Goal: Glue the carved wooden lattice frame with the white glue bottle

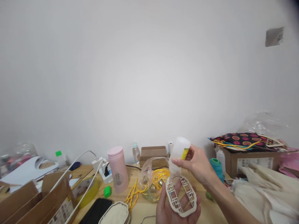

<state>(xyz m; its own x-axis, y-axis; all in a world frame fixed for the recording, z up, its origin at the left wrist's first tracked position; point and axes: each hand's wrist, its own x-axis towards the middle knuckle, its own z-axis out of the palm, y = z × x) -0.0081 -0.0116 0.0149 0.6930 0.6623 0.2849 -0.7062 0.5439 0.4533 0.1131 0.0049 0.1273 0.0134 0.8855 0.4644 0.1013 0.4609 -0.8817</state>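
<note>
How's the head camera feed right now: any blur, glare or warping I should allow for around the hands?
Head view: soft, even light with no hard shadows or glare; most of the frame is bare wall, with the hands low at the bottom edge. The right hand and its white bottle look slightly soft; the lattice piece on the left hand reads clearly. The edges bend, and the top right corner is dark.

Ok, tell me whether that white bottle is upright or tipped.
Tipped. The right hand holds the white bottle inverted, base up, nozzle down on the lattice frame resting in the left hand.
</note>
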